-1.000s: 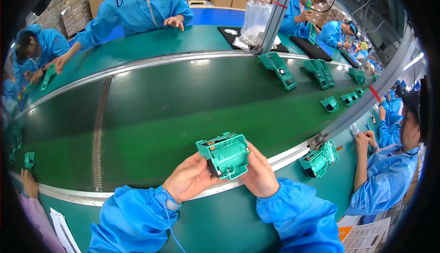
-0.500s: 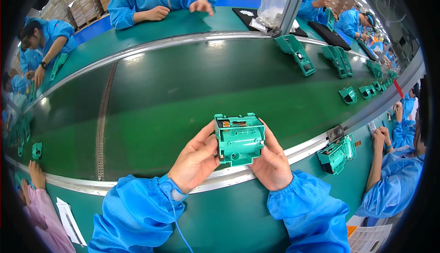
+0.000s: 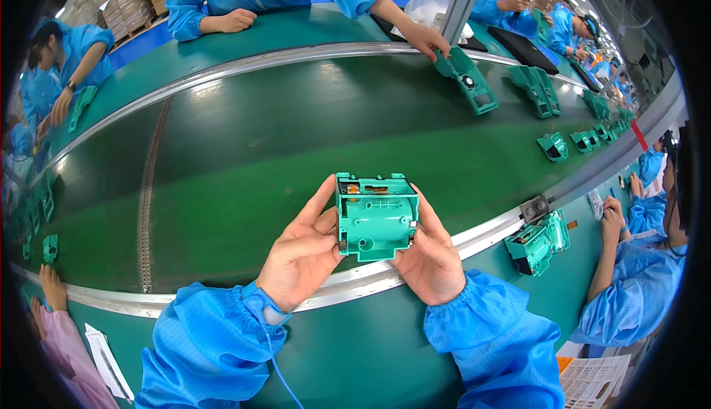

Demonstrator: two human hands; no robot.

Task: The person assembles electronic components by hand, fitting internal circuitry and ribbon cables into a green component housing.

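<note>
Between my two hands I hold a green plastic housing [image 3: 378, 218], its hollow inside facing me, above the near rail of the conveyor. Round posts and a curved recess show in it, with small orange-brown and black parts along its top. My left hand [image 3: 300, 253] grips the left side, thumb near the lower corner. My right hand [image 3: 433, 261] grips the right side, its thumb at the lower right edge. A blue wrist strap [image 3: 264, 307] with a cord sits on my left wrist. Right of my hands, more green housings [image 3: 538, 242] lie on the near bench.
The green conveyor belt [image 3: 244, 187] runs across, edged by metal rails [image 3: 348, 284]. Longer green casings [image 3: 535, 90] and small housings [image 3: 552, 147] lie on its right part. Across it, a co-worker's hand [image 3: 426, 41] touches a long green casing [image 3: 474, 87]. A metal post [image 3: 463, 5] stands there.
The co-worker opposite has reached out to the long green casing on the belt. My view has shifted slightly; both my hands still hold the housing in much the same pose.
</note>
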